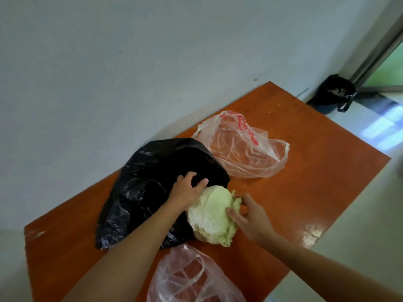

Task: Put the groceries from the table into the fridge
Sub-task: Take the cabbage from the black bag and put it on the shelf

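Cupping the cabbage (212, 215) — both hands' fingers spread, left hand (187, 190), right hand (250, 216).

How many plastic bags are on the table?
3: a crumpled black plastic bag under the left hand, a clear red-printed plastic bag behind the cabbage, and a clear pinkish plastic bag nearest.

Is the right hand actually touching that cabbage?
Touching. The head view shows the right hand with its thumb laid against the cabbage, no gap visible.
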Demonstrator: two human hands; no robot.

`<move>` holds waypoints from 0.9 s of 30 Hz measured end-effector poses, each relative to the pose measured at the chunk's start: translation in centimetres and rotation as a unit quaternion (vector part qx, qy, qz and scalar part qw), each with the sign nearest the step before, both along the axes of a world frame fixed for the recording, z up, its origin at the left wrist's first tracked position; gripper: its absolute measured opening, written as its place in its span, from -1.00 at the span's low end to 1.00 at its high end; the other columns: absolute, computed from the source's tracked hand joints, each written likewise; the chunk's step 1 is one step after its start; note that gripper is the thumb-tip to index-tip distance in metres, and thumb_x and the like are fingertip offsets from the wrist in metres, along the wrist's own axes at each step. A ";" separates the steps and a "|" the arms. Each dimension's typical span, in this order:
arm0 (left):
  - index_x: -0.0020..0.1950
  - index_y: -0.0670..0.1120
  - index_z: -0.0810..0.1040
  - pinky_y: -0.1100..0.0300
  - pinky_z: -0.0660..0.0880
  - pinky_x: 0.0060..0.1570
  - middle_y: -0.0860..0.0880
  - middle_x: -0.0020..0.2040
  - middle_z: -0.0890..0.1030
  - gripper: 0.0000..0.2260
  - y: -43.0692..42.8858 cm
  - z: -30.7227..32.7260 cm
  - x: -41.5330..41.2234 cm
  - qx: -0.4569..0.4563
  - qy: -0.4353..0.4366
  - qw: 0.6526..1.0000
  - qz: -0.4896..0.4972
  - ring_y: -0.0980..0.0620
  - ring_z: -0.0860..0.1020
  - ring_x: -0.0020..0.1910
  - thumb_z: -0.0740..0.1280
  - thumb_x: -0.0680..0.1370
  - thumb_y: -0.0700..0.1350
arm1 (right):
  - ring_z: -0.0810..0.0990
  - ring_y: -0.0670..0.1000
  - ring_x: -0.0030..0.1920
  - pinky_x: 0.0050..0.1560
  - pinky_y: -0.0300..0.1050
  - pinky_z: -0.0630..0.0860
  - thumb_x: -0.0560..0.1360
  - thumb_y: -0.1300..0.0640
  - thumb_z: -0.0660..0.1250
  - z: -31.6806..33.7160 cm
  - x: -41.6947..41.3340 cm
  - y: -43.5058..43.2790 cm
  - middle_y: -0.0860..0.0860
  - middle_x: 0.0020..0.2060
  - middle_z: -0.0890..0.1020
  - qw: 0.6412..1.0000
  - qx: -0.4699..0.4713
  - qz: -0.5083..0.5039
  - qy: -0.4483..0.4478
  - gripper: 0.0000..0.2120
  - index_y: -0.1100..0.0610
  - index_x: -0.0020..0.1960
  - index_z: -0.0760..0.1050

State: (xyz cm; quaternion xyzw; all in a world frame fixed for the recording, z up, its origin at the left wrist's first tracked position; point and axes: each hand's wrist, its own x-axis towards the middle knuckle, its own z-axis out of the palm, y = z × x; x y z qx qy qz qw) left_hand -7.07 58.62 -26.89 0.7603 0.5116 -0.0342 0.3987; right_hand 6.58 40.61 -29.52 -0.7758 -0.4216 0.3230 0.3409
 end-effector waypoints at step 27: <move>0.50 0.12 0.20 0.04 0.20 0.40 0.04 0.44 0.34 -0.57 -16.6 4.5 6.7 0.067 -0.135 0.985 -0.086 0.02 0.27 0.42 -0.05 0.64 0.16 | 0.40 0.09 0.32 0.32 0.12 0.36 0.42 -0.47 -0.02 4.1 3.1 -11.1 0.02 0.42 0.31 0.986 0.017 -0.135 0.099 -0.28 -0.25 0.51 -0.05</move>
